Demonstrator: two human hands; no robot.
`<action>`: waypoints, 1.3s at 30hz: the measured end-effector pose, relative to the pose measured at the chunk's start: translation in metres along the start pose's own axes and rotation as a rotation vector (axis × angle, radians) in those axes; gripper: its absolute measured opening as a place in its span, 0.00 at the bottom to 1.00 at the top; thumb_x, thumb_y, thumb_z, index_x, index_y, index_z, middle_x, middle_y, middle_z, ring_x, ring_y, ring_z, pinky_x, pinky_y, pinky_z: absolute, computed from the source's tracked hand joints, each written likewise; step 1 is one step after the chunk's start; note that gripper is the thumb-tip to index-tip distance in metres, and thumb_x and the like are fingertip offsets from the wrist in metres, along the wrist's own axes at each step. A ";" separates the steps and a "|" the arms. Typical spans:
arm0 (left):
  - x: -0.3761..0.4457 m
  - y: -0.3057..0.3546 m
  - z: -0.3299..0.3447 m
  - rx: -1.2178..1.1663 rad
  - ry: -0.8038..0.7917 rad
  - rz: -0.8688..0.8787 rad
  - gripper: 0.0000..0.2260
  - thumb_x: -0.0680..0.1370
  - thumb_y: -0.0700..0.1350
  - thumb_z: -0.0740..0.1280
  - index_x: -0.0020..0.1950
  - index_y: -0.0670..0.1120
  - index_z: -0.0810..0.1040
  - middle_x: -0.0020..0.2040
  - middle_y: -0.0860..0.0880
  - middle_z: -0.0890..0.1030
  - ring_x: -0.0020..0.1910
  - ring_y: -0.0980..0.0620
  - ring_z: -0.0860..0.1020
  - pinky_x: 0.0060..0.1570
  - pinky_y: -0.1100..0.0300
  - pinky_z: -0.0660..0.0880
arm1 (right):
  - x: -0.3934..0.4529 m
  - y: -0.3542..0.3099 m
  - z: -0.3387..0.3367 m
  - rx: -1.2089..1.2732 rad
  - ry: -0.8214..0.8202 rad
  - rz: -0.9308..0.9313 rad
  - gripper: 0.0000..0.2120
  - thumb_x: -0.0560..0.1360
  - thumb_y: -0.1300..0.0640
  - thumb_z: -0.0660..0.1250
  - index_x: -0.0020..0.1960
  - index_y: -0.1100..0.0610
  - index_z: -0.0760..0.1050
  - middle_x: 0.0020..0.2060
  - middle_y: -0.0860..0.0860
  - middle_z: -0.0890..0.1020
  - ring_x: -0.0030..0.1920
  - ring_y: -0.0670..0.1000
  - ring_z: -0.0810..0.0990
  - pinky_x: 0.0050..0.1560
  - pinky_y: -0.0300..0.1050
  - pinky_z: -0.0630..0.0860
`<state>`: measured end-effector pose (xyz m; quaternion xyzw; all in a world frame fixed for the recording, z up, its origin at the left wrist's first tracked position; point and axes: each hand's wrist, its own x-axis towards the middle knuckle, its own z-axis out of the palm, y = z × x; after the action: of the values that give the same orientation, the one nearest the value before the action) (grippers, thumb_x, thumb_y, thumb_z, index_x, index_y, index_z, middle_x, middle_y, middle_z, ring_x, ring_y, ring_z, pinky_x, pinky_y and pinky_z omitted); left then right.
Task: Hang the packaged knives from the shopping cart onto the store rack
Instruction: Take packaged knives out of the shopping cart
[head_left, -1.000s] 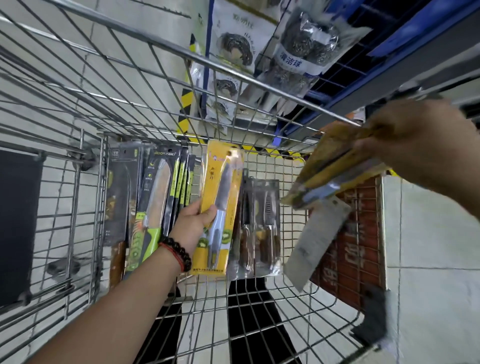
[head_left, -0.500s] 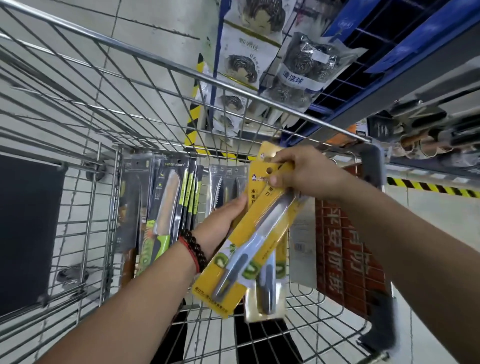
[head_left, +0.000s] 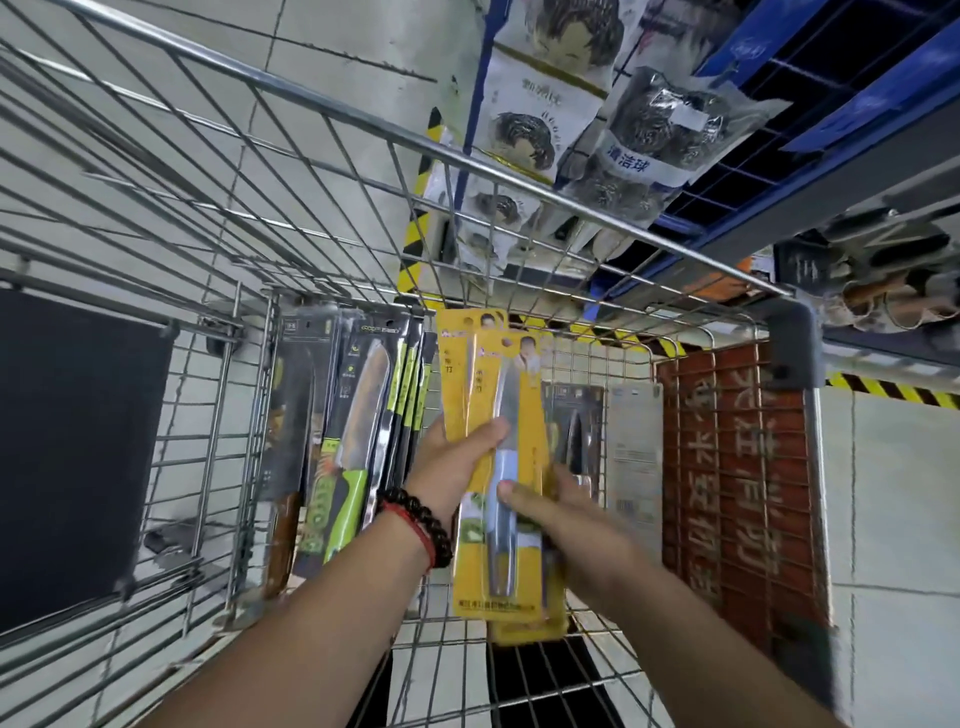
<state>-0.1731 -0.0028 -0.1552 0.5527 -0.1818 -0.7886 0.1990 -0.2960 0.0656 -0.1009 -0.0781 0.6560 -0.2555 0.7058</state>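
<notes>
Two yellow packaged knives (head_left: 501, 415) stand upright and overlapped inside the wire shopping cart (head_left: 322, 111). My left hand (head_left: 457, 462) grips them from the left at mid height, thumb across the front. My right hand (head_left: 558, 506) holds their lower right side, thumb on the clear blister. More packaged knives lean against the cart's far wall: dark and green-handled packs (head_left: 353, 441) to the left, a dark pack (head_left: 574, 421) and a grey card (head_left: 634, 447) to the right.
A blue store rack (head_left: 810, 156) with hanging bags of steel scourers (head_left: 649, 135) rises past the cart's right rim. A red printed panel (head_left: 737, 483) covers the cart's right end. A black board (head_left: 72, 447) lies at the left. Tiled floor shows below.
My right hand came down from the rack side into the cart and the two yellow packs were brought together upright; both hands now hold them as a stack.
</notes>
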 end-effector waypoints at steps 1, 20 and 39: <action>-0.001 0.001 0.000 0.024 0.005 -0.002 0.41 0.66 0.56 0.77 0.74 0.49 0.63 0.69 0.52 0.71 0.68 0.49 0.70 0.67 0.53 0.64 | 0.005 0.012 0.003 0.043 -0.020 0.031 0.26 0.70 0.47 0.76 0.63 0.43 0.69 0.57 0.46 0.82 0.55 0.50 0.83 0.55 0.55 0.80; 0.011 -0.018 -0.076 0.062 0.157 -0.014 0.15 0.72 0.44 0.74 0.53 0.57 0.75 0.50 0.56 0.83 0.47 0.58 0.80 0.44 0.61 0.74 | 0.124 0.033 0.026 -1.792 0.177 -0.391 0.36 0.78 0.44 0.60 0.79 0.47 0.47 0.79 0.53 0.38 0.77 0.58 0.33 0.72 0.67 0.32; 0.010 -0.019 -0.078 0.126 0.190 0.007 0.24 0.66 0.51 0.79 0.60 0.56 0.77 0.56 0.55 0.83 0.57 0.51 0.80 0.62 0.47 0.73 | 0.134 0.010 0.042 -2.123 0.147 -0.394 0.34 0.77 0.46 0.61 0.78 0.57 0.53 0.79 0.58 0.44 0.78 0.59 0.38 0.70 0.70 0.33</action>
<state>-0.1050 0.0028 -0.1982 0.6358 -0.2131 -0.7189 0.1832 -0.2516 0.0032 -0.2185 -0.7380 0.5592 0.3301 0.1835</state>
